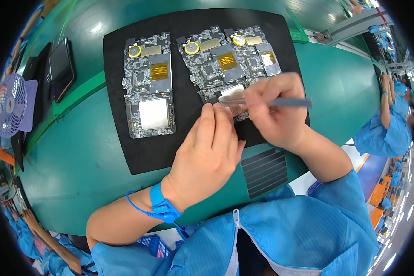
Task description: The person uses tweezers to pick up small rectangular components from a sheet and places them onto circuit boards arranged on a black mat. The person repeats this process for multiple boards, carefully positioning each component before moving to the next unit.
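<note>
Three circuit boards lie on a black mat (138,158): a left board (134,83), a middle board (211,69) and a right board (253,62). Each bears a yellow-ringed coin cell and an amber patch. My right hand (278,108) pinches grey tweezers (292,102), their tip pointing left over the silver square (232,93) on the middle board. Stretched out with fingers side by side, my left hand (209,147) rests its fingertips at that board's lower end. Part of the silver square and the right board's lower part are hidden by my hands.
A blue wrist strap (158,200) with a cord is on my left wrist. A dark striped rectangle (264,172) lies at the green table's (73,184) near edge. At the left stand a purple fan (11,106) and a dark tablet-like device (62,69). Other people in blue sit at both sides.
</note>
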Available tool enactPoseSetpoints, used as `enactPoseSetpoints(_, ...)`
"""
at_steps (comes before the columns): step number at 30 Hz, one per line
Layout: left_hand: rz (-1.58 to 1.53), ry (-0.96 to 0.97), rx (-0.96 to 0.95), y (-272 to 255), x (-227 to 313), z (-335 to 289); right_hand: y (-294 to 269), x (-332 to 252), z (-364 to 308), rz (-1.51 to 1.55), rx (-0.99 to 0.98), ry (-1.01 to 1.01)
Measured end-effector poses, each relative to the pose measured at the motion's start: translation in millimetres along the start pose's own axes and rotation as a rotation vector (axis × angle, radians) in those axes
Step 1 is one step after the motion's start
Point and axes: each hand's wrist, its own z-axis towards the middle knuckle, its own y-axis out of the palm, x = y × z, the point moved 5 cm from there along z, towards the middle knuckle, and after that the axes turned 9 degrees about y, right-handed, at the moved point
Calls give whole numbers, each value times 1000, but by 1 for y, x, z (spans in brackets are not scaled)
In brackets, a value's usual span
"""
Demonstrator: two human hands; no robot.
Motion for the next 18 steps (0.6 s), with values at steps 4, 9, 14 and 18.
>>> enactPoseSetpoints(4,-51,212,6,-16,21,-3,-31,0,-4,577,177,361)
enactPoseSetpoints(9,-286,323,-81,3,45,-15,-60,0,-75,506,191,758)
enactPoseSetpoints(14,-272,446,-147,5,49,-10,-62,9,-115,448,231,795)
enactPoseSetpoints(18,-268,451,-203,9,48,-6,-64,10,-122,445,256,764)
